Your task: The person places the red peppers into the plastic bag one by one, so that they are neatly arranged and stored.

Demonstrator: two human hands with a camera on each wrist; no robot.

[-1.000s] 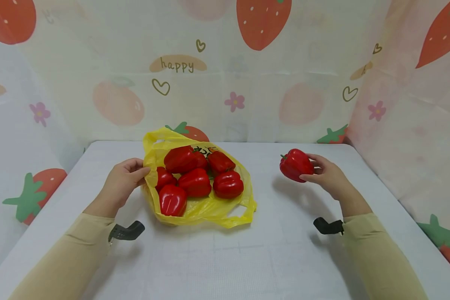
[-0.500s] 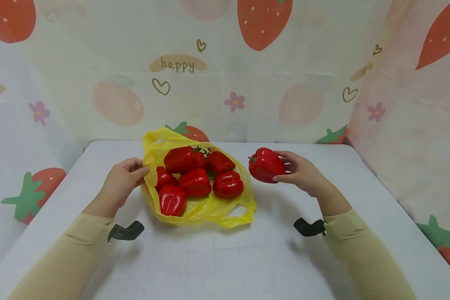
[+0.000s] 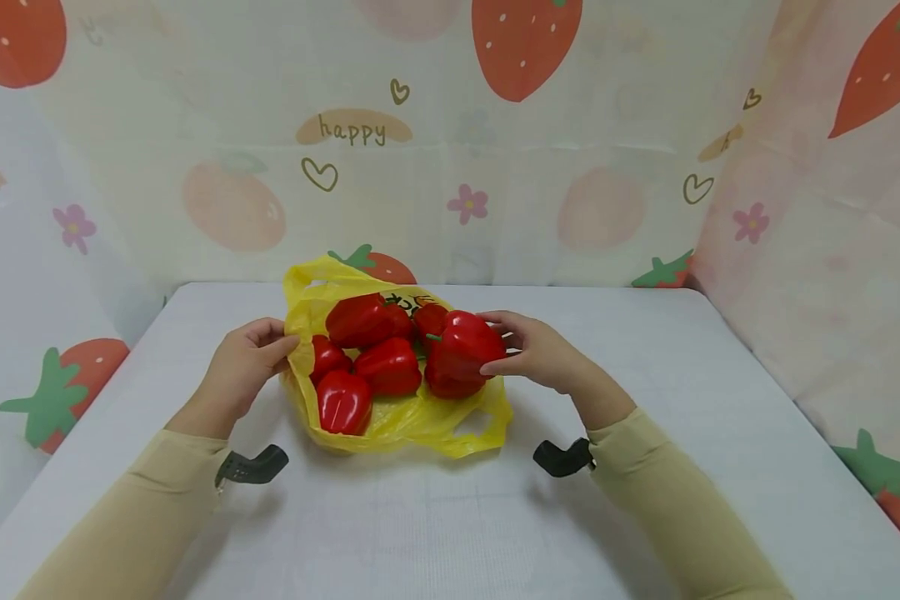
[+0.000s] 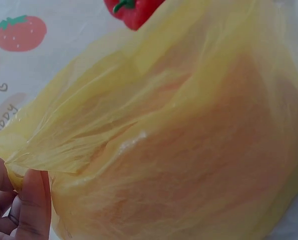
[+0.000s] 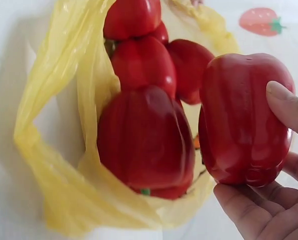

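Observation:
A yellow plastic bag (image 3: 412, 429) lies on its side with its mouth spread wide, several red bell peppers (image 3: 387, 367) inside. At its left edge my left hand (image 3: 243, 367) pinches the rim between thumb and fingers; the left wrist view shows the gathered film (image 4: 44, 160) between them. My right hand (image 3: 536, 354) grips another red bell pepper (image 3: 471, 340) by its blunt end, the green stem pointing left. This pepper overlaps the right side of the bag's mouth and hides part of the peppers behind it. In the right wrist view the held pepper (image 5: 246, 120) is beside the bagged ones.
The bag stands on a white table (image 3: 450, 533). A curtain (image 3: 495, 150) printed with strawberries and hearts hangs behind it and along both sides. Black wrist-worn pieces jut inward from each sleeve, the left one (image 3: 255, 467) and the right one (image 3: 562, 458).
My right hand has carried its bell pepper leftward, from the right side of the table to over the bag's mouth. The left hand and the bag have stayed in place.

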